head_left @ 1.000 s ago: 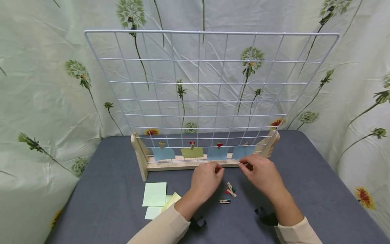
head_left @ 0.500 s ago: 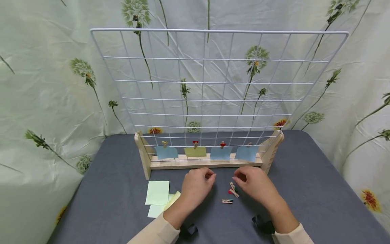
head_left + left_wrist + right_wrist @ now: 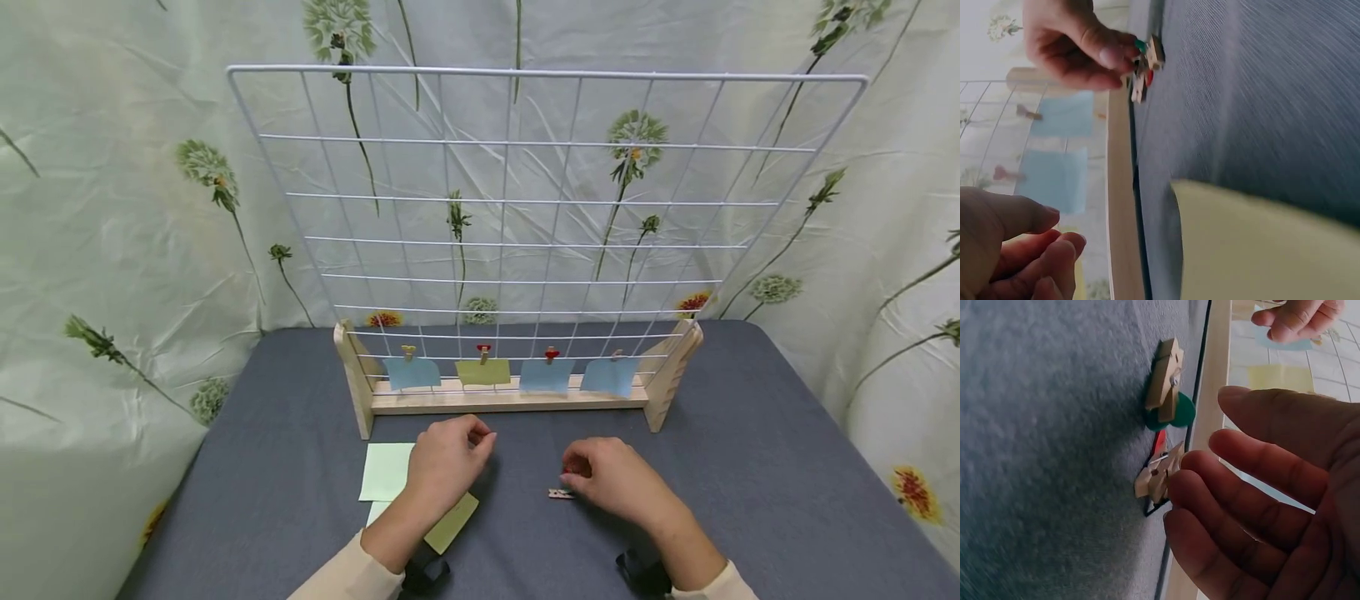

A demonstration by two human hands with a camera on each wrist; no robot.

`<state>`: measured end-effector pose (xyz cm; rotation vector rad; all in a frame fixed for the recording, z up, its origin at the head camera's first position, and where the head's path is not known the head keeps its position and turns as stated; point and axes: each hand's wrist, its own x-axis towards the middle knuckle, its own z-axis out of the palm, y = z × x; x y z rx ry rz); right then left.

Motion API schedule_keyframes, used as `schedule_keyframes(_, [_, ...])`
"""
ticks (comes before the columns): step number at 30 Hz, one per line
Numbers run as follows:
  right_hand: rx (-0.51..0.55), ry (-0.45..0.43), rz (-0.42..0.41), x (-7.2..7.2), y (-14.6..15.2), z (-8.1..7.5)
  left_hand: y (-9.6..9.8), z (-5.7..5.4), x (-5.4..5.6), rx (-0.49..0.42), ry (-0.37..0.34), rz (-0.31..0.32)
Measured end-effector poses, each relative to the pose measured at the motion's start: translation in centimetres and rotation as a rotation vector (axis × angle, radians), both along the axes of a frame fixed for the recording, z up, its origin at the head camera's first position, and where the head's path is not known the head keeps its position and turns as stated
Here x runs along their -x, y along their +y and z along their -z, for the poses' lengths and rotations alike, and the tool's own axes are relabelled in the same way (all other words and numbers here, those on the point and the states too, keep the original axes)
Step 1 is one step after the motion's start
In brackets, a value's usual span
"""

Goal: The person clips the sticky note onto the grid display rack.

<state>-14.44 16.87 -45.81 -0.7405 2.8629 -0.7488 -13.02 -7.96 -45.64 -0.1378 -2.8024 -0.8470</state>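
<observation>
My left hand is over the pale green sticky notes and a yellow note, its fingers loosely bent around nothing. In the left wrist view the yellow note lies large below that hand. My right hand reaches low over several small wooden clothespins. Seen from the right wrist, its thumb and fingers are spread apart, holding nothing. A clothespin with a green piece lies beside one with a red piece, right at the fingertips.
A white wire grid stands in a wooden base behind the hands. Clipped low on it are blue notes and a yellow-green note. Floral fabric hangs around the dark cloth-covered table.
Both hands have drawn back from the grid. The left moved left toward the sticky notes; the right came down to the clothespins. The rightmost blue note is now fully in sight.
</observation>
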Motion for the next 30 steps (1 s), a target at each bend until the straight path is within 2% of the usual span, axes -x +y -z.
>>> schedule_keyframes(6, [0.003, -0.02, -0.021, -0.3, -0.2, 0.1, -2.6, 0.4, -0.7, 0.061, -0.028, -0.006])
schedule_keyframes(11, [-0.012, 0.011, -0.048, -0.7, -0.2, 0.2, -4.4, 0.7, -1.8, 0.107, -0.067, 0.004])
schedule_keyframes(14, [-0.03, -0.011, -0.045, -1.0, -0.3, 0.3, -5.3, 0.9, -2.6, 0.133, -0.063, -0.006])
schedule_keyframes(21, [-0.073, -0.114, -0.017, -1.4, -0.5, 0.1, -6.6, 1.1, -4.3, 0.182, -0.09, -0.02])
schedule_keyframes(30, [-0.078, -0.079, -0.042, -1.8, -0.4, 0.5, -7.4, 1.1, -5.7, 0.206, -0.154, -0.061])
